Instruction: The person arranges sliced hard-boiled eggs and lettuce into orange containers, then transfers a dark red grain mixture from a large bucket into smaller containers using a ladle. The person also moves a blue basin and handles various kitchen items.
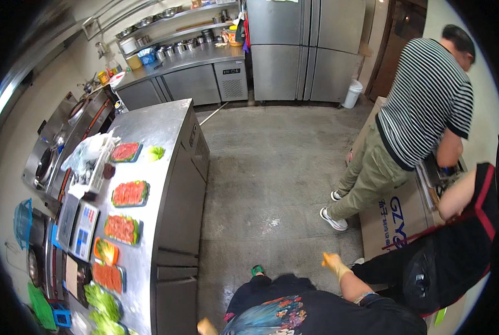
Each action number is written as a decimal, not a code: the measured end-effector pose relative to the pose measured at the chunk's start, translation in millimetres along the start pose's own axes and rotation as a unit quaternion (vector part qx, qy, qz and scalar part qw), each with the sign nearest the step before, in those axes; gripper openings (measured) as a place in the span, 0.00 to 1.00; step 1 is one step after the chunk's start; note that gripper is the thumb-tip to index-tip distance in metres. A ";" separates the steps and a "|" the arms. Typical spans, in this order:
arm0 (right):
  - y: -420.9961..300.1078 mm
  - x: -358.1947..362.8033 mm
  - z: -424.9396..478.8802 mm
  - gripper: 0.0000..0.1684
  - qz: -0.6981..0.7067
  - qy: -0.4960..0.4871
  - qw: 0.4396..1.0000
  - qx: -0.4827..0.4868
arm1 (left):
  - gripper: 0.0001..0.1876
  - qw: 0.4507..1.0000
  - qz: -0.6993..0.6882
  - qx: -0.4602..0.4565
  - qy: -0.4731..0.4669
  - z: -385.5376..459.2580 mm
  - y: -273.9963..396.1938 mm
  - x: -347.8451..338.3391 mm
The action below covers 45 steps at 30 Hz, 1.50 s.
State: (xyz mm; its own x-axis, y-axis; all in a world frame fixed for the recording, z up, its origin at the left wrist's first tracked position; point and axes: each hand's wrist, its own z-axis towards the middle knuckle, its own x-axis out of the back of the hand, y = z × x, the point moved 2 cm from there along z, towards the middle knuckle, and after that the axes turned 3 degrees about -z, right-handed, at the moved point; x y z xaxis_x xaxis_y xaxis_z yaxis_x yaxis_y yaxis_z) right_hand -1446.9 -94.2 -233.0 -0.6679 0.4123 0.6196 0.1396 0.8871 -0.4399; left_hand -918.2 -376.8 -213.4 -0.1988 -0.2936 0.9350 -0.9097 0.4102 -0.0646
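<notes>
My left hand (206, 326) is at the bottom edge, partly cut off, beside the steel counter cabinet (175, 301). My right hand (335, 264), in a yellowish glove, hangs over the floor; its fingers are too small and blurred to read. No object shows clearly in either hand. On the counter to my left lie trays of sliced red meat edged with green leaves: a far tray (126, 151), a second tray (129, 193) and a third tray (122, 228). Closer are an orange container of leaves (106, 251), a tray of reddish meat (108, 277) and lettuce (103, 302).
A digital scale (83, 231) and a white basket (101, 169) stand along the counter. A person in a striped shirt (425, 92) and another in black (446, 255) work at right beside a large cardboard box (379, 230). Steel refrigerators (276, 71) and a white bucket (352, 94) stand behind.
</notes>
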 end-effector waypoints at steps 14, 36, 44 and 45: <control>-138.6 65.0 331.9 0.16 -0.427 -0.172 0.865 0.201 | 0.22 0.547 -0.828 0.072 0.102 569.7 327.8 395.8; -1056.8 168.3 750.3 0.19 0.066 -0.035 0.987 0.146 | 0.27 0.370 -0.917 0.058 0.135 1124.6 432.2 673.9; -1314.5 150.7 895.6 0.13 0.228 -0.119 0.932 0.257 | 0.28 0.376 -0.897 0.142 0.186 1335.0 446.5 711.7; -1362.9 145.0 923.9 0.12 0.245 -0.128 0.919 0.280 | 0.28 0.383 -0.888 0.159 0.199 1355.8 446.0 717.2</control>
State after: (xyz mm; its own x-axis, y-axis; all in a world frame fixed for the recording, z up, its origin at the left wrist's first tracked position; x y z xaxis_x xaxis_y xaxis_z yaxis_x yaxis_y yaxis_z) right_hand -2409.4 -1435.0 -144.2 -0.7854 0.6078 0.1172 0.1183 0.3332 -0.9354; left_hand -1960.8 -1575.1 -44.2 0.8505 0.3153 -0.4210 0.5066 -0.2760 0.8168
